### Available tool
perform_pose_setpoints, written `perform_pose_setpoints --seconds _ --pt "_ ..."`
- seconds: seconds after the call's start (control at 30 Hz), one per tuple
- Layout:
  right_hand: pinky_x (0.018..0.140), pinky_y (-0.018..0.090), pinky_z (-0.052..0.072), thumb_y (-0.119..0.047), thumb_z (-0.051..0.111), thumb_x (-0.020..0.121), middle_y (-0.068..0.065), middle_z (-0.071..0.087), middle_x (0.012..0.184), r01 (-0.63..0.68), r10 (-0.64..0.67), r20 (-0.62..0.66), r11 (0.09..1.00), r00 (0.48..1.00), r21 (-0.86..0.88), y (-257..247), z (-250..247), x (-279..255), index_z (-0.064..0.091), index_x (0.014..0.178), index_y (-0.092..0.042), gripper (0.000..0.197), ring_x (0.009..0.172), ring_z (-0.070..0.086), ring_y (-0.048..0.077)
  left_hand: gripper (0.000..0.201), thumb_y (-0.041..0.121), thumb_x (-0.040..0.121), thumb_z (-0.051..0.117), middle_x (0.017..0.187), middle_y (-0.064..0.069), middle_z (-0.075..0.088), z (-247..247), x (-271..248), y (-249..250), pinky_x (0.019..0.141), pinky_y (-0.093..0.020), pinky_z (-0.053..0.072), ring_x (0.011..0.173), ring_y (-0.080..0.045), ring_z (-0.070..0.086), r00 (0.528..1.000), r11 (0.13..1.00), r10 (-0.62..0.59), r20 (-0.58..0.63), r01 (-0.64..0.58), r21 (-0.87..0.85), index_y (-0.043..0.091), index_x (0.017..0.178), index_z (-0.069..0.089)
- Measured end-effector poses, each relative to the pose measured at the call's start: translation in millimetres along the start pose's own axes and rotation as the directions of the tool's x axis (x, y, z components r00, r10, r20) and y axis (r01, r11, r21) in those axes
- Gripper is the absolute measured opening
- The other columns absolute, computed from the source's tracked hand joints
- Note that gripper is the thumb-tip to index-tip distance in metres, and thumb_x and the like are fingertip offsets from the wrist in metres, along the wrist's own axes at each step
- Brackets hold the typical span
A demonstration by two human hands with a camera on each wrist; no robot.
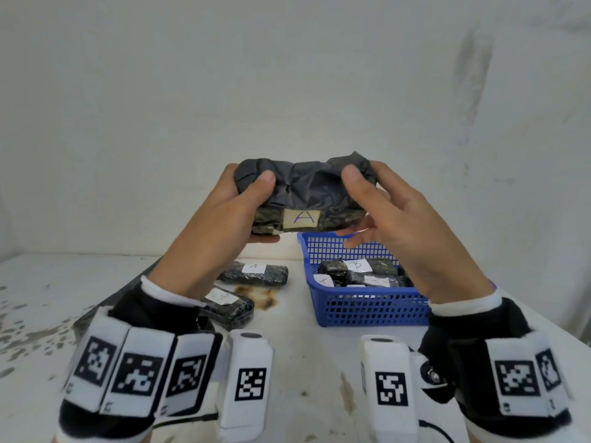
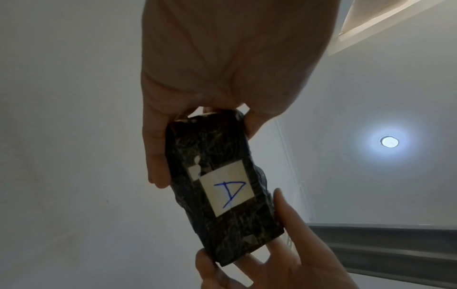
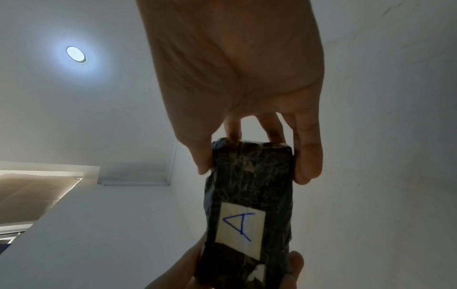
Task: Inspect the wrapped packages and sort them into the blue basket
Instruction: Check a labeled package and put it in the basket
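Observation:
A dark wrapped package (image 1: 303,195) with a pale label marked "A" is held up in front of the wall, above the table. My left hand (image 1: 246,203) grips its left end, thumb on top and fingers underneath. My right hand (image 1: 367,199) grips the right end, thumb on top and fingers behind and below. The wrist views show the same package (image 2: 222,187) (image 3: 249,205) clasped at both ends, label toward the cameras. The blue basket (image 1: 367,305) stands on the table below and to the right, holding several wrapped packages (image 1: 358,271) with labels.
Two more wrapped packages lie on the white table (image 1: 303,362) left of the basket: one labelled "A" (image 1: 256,274) and another (image 1: 230,303) nearer me, partly behind my left wrist. A brown stain (image 1: 267,298) marks the table between them. A white wall rises behind.

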State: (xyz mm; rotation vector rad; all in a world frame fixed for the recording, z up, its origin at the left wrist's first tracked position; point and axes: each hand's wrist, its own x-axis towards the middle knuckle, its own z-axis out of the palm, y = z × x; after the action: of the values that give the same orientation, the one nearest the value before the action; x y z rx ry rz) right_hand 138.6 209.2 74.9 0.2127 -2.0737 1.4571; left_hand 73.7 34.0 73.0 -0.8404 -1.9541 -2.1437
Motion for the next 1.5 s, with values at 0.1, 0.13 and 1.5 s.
perform_pose_setpoints --seconds 0.1,0.13,1.5 --pt "0.056 0.032 0.05 -0.044 0.051 0.1 -0.003 0.076 0.093 -0.019 0.019 -0.024 1.0 1.0 0.018 -1.9 -0.4 0.0 0.069 0.112 -0.031 0.025 0.069 0.067 0.016 0.019 0.037 0.099 0.046 0.102 0.003 0.064 3.4 -1.3 1.5 0.08 -0.043 0.059 0.09 -0.017 0.067 1.0 1.0 -0.018 0.009 0.018 -0.007 0.024 0.11 0.054" --pt "0.055 0.032 0.048 -0.041 0.05 0.101 -0.004 0.075 0.092 -0.022 0.023 -0.031 1.0 0.999 0.021 -1.7 -1.0 0.4 0.069 0.111 -0.03 0.024 0.069 0.066 0.016 0.019 0.036 0.099 0.045 0.104 0.001 0.063 4.5 -1.8 1.5 0.08 -0.044 0.059 0.093 -0.019 0.066 1.0 1.0 -0.019 0.018 0.019 0.0 0.024 0.111 0.053" --pt "0.089 0.023 0.053 -0.034 0.068 0.091 -0.001 0.077 0.104 -0.003 0.003 0.017 1.0 1.0 0.026 0.0 -6.2 0.4 0.059 0.131 -0.037 0.042 0.095 0.074 0.013 0.056 0.026 0.071 0.067 0.106 -0.004 0.07 -3.4 3.3 -0.8 0.097 -0.041 0.05 0.099 -0.02 0.069 1.0 0.997 -0.03 -0.009 0.029 -0.075 0.015 0.124 0.053"
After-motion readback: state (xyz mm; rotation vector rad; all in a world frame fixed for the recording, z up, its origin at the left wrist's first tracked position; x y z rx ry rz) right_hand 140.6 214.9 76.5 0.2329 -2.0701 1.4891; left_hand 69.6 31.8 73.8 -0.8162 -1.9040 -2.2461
